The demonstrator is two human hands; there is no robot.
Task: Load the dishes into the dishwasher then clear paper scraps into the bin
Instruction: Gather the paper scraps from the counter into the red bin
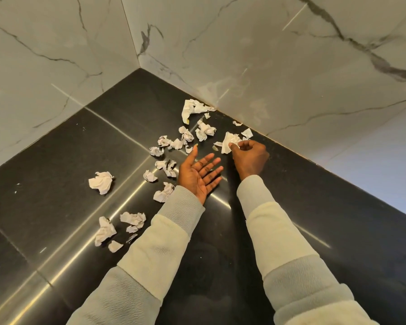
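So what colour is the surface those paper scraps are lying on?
The surface is glossy black, streaked with light reflections; the head view shows it.

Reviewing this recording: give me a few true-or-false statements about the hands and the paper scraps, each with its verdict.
1. The right hand pinches a paper scrap. True.
2. The left hand is clenched in a fist. False: it is open, palm up, holding nothing.
3. The counter is dark and glossy. True.
4. The loose scraps are stacked in one neat pile. False: they lie scattered across the counter.
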